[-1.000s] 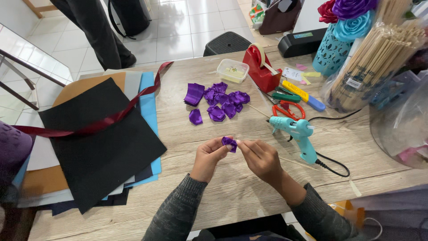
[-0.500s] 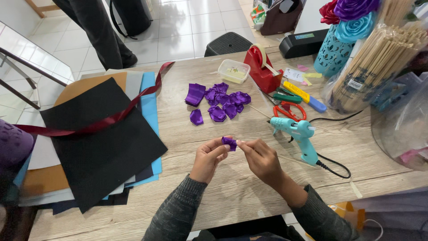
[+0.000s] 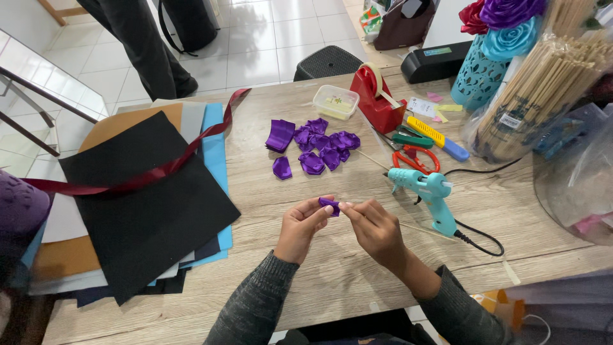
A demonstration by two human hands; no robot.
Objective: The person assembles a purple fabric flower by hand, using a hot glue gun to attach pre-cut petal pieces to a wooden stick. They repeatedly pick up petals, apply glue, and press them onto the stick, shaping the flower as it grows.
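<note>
Pinching with thumb and fingertips, the left hand (image 3: pixel 300 227) and the right hand (image 3: pixel 375 229) are brought together above the wooden table (image 3: pixel 332 281), and a small purple ribbon piece (image 3: pixel 329 204) is held between them. Both hands are closed narrowly on that piece, the left from its left side, the right from its right. Both wrists are angled inward, and grey knitted sleeves (image 3: pixel 255 306) are seen on the forearms. The ribbon piece is glossy, folded into a compact petal shape, and largely covered by the fingertips. A thin wooden stick (image 3: pixel 421 229) is seen running from under the right hand toward the glue gun; whether it is gripped cannot be told.

Compared with half a second earlier, the hands are found in the same place and the same grip; no clear change in the ribbon piece is noted.

Beyond the hands, a cluster of purple ribbon petals (image 3: pixel 316 145) is laid on the table. Just right of the hands, a turquoise glue gun (image 3: pixel 424 191) is rested with its black cord (image 3: pixel 479 239) trailing. Farther back, red-handled scissors (image 3: pixel 415 158), a red tape dispenser (image 3: pixel 377 96) and a small clear plastic box (image 3: pixel 336 102) are noted. To the left, a stack of felt sheets (image 3: pixel 147 211), topped by black, is crossed by a dark red ribbon (image 3: pixel 153 172). A bundle of wooden skewers (image 3: pixel 536 96) is seen at the right.
</note>
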